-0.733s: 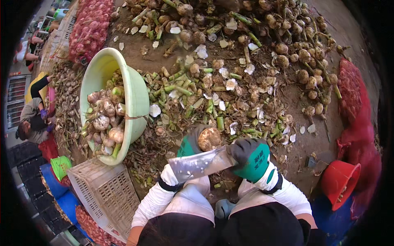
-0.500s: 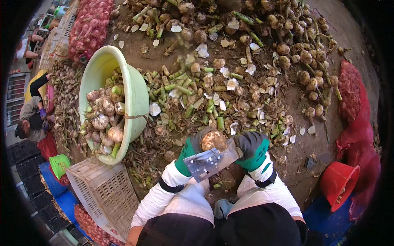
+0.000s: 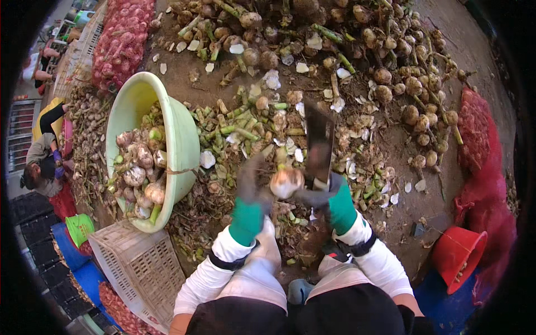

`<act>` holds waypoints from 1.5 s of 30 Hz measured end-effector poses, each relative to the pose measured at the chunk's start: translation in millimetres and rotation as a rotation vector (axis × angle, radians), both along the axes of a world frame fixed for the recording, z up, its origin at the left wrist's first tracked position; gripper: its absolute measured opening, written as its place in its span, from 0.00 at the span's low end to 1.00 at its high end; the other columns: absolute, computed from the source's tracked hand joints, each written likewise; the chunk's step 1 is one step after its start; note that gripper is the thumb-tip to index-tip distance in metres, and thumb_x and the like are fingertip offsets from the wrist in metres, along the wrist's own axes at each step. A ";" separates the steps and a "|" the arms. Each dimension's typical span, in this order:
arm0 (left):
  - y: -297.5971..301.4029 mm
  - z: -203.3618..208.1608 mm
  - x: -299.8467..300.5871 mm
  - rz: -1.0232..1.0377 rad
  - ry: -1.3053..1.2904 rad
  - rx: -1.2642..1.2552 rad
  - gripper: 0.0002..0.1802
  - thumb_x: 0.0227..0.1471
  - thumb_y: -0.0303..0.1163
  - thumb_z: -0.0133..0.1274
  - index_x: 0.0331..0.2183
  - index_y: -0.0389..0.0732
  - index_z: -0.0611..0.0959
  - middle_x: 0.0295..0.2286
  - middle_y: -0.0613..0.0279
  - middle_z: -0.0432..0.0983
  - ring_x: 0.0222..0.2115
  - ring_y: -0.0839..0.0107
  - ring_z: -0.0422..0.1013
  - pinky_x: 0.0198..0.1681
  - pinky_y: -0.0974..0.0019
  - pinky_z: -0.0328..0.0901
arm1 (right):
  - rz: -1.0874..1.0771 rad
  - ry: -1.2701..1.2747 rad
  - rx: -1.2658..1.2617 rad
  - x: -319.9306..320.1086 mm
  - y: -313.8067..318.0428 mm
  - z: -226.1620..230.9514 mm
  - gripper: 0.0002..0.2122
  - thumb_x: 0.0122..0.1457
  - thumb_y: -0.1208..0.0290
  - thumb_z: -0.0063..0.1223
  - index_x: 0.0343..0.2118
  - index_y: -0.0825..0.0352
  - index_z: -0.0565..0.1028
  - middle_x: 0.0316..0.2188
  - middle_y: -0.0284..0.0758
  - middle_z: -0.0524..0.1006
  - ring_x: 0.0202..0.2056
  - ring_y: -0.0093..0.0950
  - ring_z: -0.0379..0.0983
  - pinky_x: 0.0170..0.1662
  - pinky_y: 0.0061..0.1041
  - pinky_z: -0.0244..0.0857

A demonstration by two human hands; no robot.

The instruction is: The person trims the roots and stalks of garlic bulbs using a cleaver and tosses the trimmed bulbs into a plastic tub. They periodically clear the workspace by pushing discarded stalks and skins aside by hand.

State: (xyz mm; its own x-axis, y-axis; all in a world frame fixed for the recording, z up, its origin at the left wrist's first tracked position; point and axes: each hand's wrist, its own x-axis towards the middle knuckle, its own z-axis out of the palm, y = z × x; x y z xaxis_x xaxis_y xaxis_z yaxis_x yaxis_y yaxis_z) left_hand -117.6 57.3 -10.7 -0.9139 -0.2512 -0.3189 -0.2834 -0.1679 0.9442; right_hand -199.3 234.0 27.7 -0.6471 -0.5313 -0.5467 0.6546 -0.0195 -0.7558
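Observation:
A garlic bulb (image 3: 286, 183), whitish with a brownish side, sits between my two gloved hands. My left hand (image 3: 251, 181), in a grey and green glove, holds the bulb from the left, its fingers raised and blurred. My right hand (image 3: 330, 196), in the same kind of glove, grips a cleaver (image 3: 320, 145) with its broad dark blade standing upward. Fingers of that hand reach left to the bulb's lower right side. Below and beyond lie cut green stalks (image 3: 245, 134) and white peel scraps.
A pale green tub (image 3: 187, 139) of garlic bulbs leans at left, beside a plastic crate (image 3: 139, 268). Uncut garlic (image 3: 385, 72) is heaped at the far side. A red bucket (image 3: 455, 257) and red mesh sacks (image 3: 480, 184) lie right. Another person (image 3: 42, 162) works at far left.
The cleaver blade has swung from lying across in front of the bulb to pointing up and away. The bulb has turned, showing a whiter side, and my left fingers have lifted.

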 end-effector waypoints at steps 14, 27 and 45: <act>-46.1 84.9 -28.6 0.057 0.298 1.203 0.21 0.54 0.53 0.44 0.34 0.43 0.73 0.18 0.63 0.67 0.17 0.72 0.64 0.17 0.68 0.61 | 0.001 0.352 0.621 -65.7 66.9 -78.7 0.12 0.49 0.64 0.56 0.30 0.68 0.78 0.20 0.43 0.77 0.21 0.34 0.73 0.26 0.28 0.65; -16.6 51.8 -55.6 0.131 -0.418 0.439 0.24 0.55 0.52 0.43 0.38 0.40 0.75 0.32 0.58 0.75 0.32 0.64 0.72 0.36 0.61 0.68 | 0.108 1.103 0.914 -225.1 -23.3 -151.5 0.09 0.53 0.63 0.52 0.34 0.61 0.74 0.29 0.43 0.76 0.31 0.44 0.74 0.34 0.41 0.67; -23.7 21.1 86.8 -0.386 -0.213 0.825 0.25 0.53 0.29 0.44 0.54 0.41 0.67 0.52 0.56 0.62 0.52 0.60 0.62 0.58 0.59 0.53 | 0.614 1.351 0.688 20.1 29.4 15.6 0.20 0.37 0.57 0.57 0.35 0.58 0.72 0.30 0.33 0.72 0.32 0.34 0.71 0.31 0.36 0.60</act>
State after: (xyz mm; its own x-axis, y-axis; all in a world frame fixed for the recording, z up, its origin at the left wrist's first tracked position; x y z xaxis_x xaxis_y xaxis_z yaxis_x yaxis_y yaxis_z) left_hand -30.8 33.6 10.4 -0.7889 0.4376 -0.4314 -0.6123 -0.6201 0.4905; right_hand -179.2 263.4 43.3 -0.6199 -0.7844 -0.0201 -0.6692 0.5419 -0.5084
